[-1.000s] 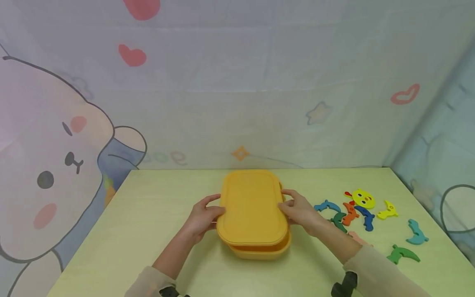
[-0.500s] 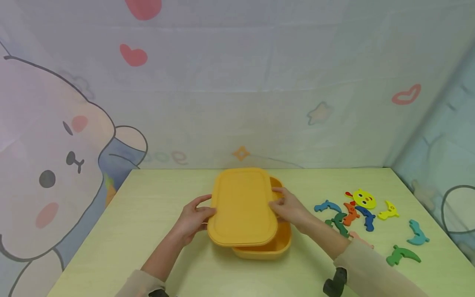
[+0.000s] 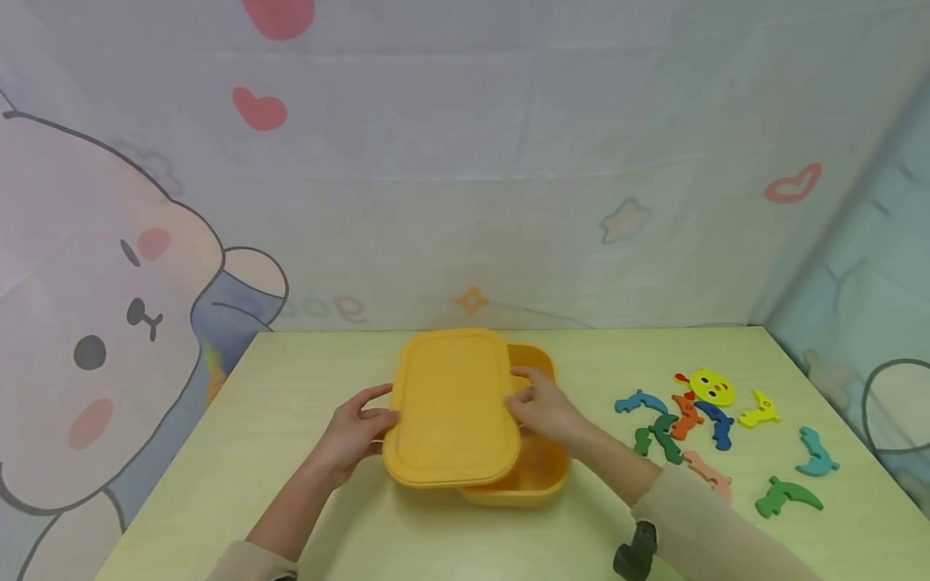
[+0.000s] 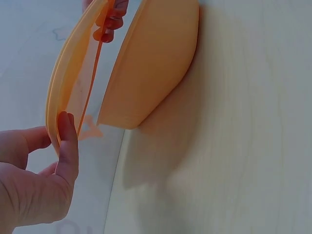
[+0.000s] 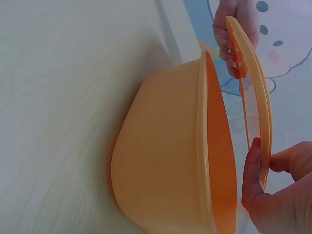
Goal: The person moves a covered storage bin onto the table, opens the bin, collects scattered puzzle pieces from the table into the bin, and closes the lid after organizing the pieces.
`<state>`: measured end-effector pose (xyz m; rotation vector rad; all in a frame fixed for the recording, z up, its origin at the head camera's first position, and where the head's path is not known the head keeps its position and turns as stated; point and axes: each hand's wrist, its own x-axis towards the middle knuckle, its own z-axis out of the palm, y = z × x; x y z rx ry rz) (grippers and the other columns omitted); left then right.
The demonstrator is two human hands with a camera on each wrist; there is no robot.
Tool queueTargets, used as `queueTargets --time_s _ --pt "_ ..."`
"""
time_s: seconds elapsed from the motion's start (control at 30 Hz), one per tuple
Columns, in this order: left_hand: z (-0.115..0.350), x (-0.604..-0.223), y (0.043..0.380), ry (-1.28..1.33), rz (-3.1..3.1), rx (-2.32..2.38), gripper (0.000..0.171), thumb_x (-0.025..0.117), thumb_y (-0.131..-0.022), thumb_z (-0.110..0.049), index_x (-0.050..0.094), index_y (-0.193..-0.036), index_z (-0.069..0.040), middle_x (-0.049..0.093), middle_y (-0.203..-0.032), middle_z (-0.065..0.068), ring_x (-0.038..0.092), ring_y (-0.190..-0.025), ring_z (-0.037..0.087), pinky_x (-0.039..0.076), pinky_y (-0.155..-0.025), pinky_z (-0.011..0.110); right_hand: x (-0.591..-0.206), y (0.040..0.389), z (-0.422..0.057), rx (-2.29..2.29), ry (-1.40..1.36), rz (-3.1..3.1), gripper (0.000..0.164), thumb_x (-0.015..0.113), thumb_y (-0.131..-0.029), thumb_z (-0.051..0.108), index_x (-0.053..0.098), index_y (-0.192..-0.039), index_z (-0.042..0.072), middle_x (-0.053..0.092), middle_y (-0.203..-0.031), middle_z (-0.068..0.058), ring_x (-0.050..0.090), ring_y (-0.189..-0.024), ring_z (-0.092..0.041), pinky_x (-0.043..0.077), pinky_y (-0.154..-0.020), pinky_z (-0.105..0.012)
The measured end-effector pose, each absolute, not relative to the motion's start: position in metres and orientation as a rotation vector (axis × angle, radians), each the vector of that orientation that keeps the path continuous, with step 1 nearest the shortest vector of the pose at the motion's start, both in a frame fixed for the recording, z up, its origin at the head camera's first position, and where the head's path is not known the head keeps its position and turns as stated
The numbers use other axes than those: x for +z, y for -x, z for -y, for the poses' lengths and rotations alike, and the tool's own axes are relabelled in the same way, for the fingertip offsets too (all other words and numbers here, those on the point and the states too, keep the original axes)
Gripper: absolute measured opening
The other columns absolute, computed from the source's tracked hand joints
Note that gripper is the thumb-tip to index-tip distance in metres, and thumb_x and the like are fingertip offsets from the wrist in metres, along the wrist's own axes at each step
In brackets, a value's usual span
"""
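An orange-yellow rectangular lid (image 3: 452, 407) with rounded corners is held above a matching deep box (image 3: 541, 464), shifted to its left. My left hand (image 3: 351, 436) pinches the lid's left edge, thumb on top and fingers beneath. At the opposite edge my right hand (image 3: 545, 410) pinches the lid the same way, above the box's opening. The right wrist view shows a gap between the lid (image 5: 261, 92) and the rim of the box (image 5: 161, 146). Part of the box's inside shows on the right; the lid hides the rest.
Several colourful flat toy pieces lie on the table at the right, among them a yellow smiling face (image 3: 712, 388), a blue piece (image 3: 715, 425) and a green piece (image 3: 788, 496). A printed cloth (image 3: 523, 161) hangs behind the pale table (image 3: 291, 387).
Both hands have moved left with the lid between them. More of the box's inside has come into view on the right, while the box itself has stayed in place.
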<state>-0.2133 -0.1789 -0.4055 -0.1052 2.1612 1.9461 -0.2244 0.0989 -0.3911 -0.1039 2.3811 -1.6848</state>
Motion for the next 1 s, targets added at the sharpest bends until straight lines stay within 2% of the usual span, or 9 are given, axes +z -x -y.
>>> queueTargets --time_s 0.3,1.0 --pt "0.200 -0.399 0.208 0.083 -2.197 1.912 0.057 0.060 -0.088 -0.012 0.036 -0.139 -0.012 0.066 -0.104 0.010 0.064 -0.077 0.019 0.055 -0.067 0.032 -0.390 0.225 -0.077 -1.716 0.140 -2.390 0.055 0.056 -0.086 0.006 0.035 -0.137 0.003 0.060 -0.092 -0.016 0.060 -0.062 -0.018 0.056 -0.058 -0.035" --pt "0.240 -0.394 0.200 0.087 -2.255 1.871 0.058 0.061 -0.088 -0.017 0.034 -0.140 -0.009 0.066 -0.103 0.005 0.066 -0.081 0.019 0.055 -0.071 0.033 -0.387 0.223 -0.045 -1.692 0.260 -2.311 0.058 0.052 -0.088 0.008 0.029 -0.141 0.005 0.055 -0.102 -0.017 0.061 -0.064 -0.016 0.057 -0.064 -0.032"
